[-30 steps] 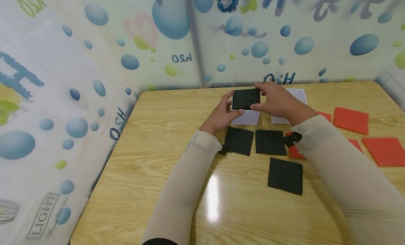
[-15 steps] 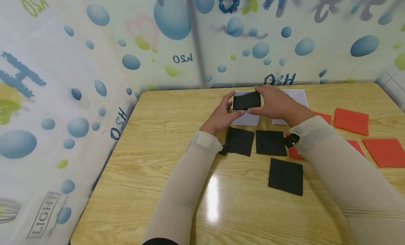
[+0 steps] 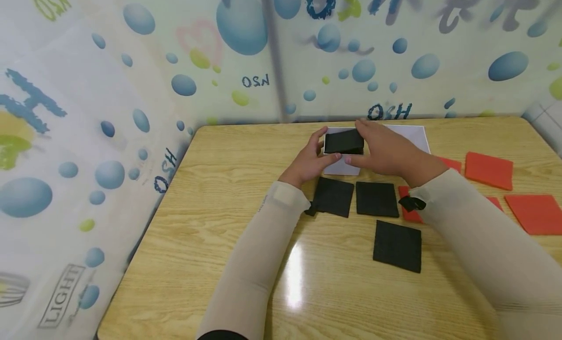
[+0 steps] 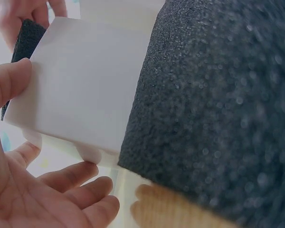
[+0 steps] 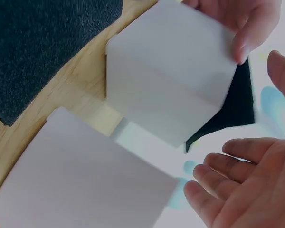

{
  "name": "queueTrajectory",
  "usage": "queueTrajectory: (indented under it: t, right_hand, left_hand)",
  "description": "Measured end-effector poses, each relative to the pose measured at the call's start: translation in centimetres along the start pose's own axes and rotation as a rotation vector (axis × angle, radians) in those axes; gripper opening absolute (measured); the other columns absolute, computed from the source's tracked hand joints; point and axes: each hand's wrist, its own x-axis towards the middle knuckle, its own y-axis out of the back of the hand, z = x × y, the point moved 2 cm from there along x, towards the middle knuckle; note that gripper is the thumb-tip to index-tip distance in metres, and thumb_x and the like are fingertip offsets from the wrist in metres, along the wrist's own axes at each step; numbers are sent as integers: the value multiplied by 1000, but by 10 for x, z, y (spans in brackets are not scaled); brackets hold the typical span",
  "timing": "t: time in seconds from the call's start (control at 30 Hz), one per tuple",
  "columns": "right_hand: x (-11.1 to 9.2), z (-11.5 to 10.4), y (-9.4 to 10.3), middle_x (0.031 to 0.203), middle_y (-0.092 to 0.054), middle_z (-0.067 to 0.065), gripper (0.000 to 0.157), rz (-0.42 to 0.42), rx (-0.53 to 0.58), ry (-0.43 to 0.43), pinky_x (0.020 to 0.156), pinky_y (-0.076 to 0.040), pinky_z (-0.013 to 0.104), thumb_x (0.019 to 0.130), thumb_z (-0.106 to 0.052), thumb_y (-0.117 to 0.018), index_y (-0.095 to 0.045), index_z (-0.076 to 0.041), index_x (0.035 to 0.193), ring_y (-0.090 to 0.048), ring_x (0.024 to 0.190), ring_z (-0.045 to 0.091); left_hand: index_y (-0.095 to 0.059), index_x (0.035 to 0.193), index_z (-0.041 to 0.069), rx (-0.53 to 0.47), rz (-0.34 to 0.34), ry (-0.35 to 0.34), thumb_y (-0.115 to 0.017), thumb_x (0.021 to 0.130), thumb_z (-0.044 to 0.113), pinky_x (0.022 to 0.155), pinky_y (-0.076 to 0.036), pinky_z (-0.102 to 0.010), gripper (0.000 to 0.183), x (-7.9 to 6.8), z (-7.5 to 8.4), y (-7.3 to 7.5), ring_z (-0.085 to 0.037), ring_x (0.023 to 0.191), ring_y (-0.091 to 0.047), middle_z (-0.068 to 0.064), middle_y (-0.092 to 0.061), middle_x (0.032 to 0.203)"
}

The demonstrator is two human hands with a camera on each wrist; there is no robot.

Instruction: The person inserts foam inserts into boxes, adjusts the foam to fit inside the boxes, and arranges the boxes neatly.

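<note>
While your left hand (image 3: 306, 159) gripped the left white box (image 3: 341, 168), your right hand (image 3: 388, 150), its fingers (image 5: 228, 183) relaxed, was beside the black sheet (image 3: 341, 142) at the box's top.

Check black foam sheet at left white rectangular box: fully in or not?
Not fully in: the black foam sheet sticks out past the white box in both wrist views.

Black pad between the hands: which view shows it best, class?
The head view, where the black pad shows its broad face. The left wrist view shows only a strip, the right wrist view a wedge; the white box hides much.
</note>
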Motion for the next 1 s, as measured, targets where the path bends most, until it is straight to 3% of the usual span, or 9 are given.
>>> queueTrajectory:
  t: [0.17,0.4,0.67,1.0]
  right_hand:
    - [-22,-17,-3,173,-11,29,105,-19,-93,67,124,-25,64,97,-50,-73,-16,6,165,-14,160,47]
    - [-42,-32,-13,172,-16,30,107,-68,-214,114,124,-27,61,93,-50,-77,-22,9,163,-13,160,49]
    - [-36,-27,-29,173,-14,29,109,-87,-220,125,122,-31,60,92,-50,-79,-22,8,164,-14,160,48]
    - [-24,-23,-29,172,-16,29,106,-65,-206,155,122,-32,59,94,-49,-77,-22,9,163,-19,160,46]
  left_hand:
    - [-16,168,39,41,9,-2,-72,100,38,125,-35,-46,88,2,0,-1,-24,159,-30,-6,-30,172]
    - [-16,168,37,51,9,4,-71,100,37,124,-36,-48,88,-1,4,0,-31,158,-33,-12,-29,173]
    - [-16,169,34,27,11,3,-71,101,34,124,-35,-50,87,-3,3,0,-31,159,-30,-13,-27,173]
    - [-15,170,31,37,15,-12,-70,101,34,124,-35,-51,88,-2,2,0,-31,159,-30,-13,-29,173]
